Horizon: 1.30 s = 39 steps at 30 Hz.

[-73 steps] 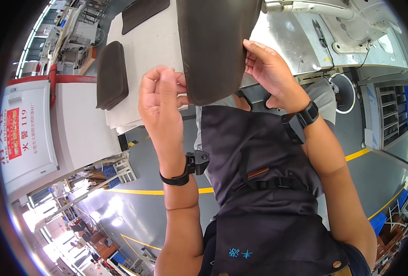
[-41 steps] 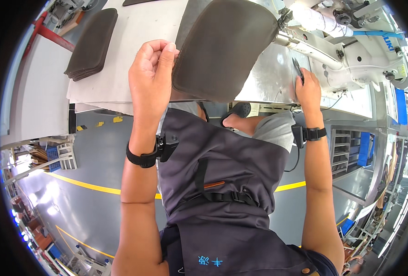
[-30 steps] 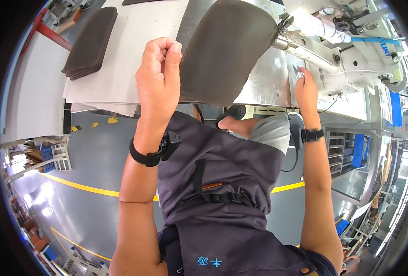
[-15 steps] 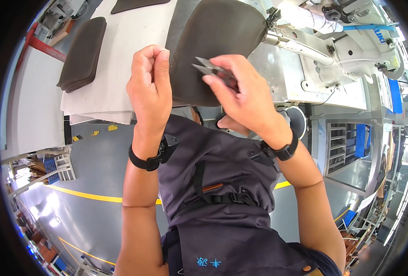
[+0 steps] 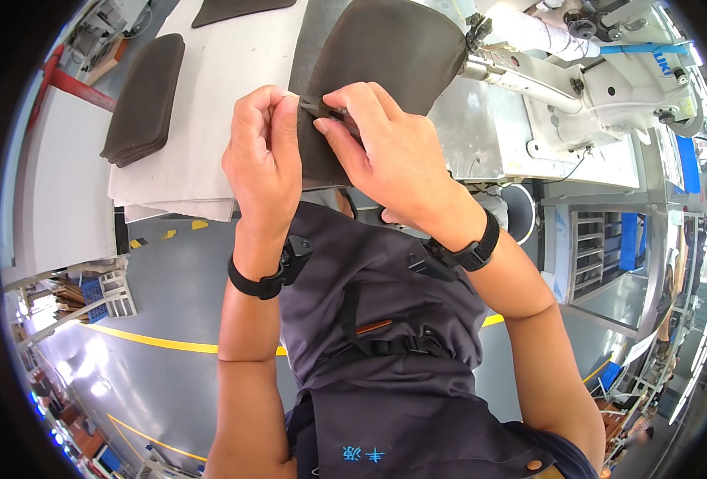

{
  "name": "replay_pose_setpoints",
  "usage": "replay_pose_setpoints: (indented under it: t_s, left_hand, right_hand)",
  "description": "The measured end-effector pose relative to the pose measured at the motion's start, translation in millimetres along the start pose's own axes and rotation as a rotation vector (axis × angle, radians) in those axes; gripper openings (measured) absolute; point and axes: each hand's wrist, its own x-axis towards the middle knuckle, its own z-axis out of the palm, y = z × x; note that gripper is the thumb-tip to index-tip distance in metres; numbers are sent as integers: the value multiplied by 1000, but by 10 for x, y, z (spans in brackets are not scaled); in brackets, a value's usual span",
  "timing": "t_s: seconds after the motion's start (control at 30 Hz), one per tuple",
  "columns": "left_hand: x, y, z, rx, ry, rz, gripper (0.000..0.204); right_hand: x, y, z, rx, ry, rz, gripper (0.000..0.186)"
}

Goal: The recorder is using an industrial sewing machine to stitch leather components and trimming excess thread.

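Note:
A dark brown, rounded panel (image 5: 389, 52) lies on the table beneath my hands. In my right hand (image 5: 397, 152) I grip a small pair of thread snips (image 5: 312, 106), whose tips point left at the fingertips of my other hand. My left hand (image 5: 262, 152) is closed in a pinch beside the panel's left edge, thumb against forefinger. What it pinches, if anything, is too small to make out. Both wrists carry black straps.
A white sewing machine (image 5: 621, 100) stands at the right of the table. To the left, a stack of dark brown panels (image 5: 146, 100) rests on white sheets (image 5: 210, 104), with another brown panel (image 5: 238, 6) farther back. A red bar (image 5: 82, 89) juts in at the far left.
My right hand has moved left and slightly away from me, bringing the snips' tips up to my left fingertips. My left hand has hardly moved and stays pinched.

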Motion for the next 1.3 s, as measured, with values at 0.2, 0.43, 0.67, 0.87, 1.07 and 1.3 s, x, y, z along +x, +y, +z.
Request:
replay_pose_setpoints:
  t_s: [0.2,0.43,0.67,0.87,1.07,1.3]
  left_hand:
    - [-1,17,-8,33,-15,15,11]
    - [0,48,-1,88,10,57,13]
    - [-47,53,-94,-1018,-45,-737,26]
    - [-204,-53,-125,-986,-137,-826,33]
    - [-292,-50,-239,-225,191,-307,47]
    - [-302,4,-382,14,-182,-347,36]
  right_hand:
    - [-9,-14,17,-26,10,1,20]
    - [-51,-18,-22,87,55,79,21]
    - [-257,-58,-246,449,67,512,29]
    - [-475,31,-217,479,169,482,23]
    - [-839,228,-479,531,156,691,20]
    - [-1301,495,-656,377,167,769,23]
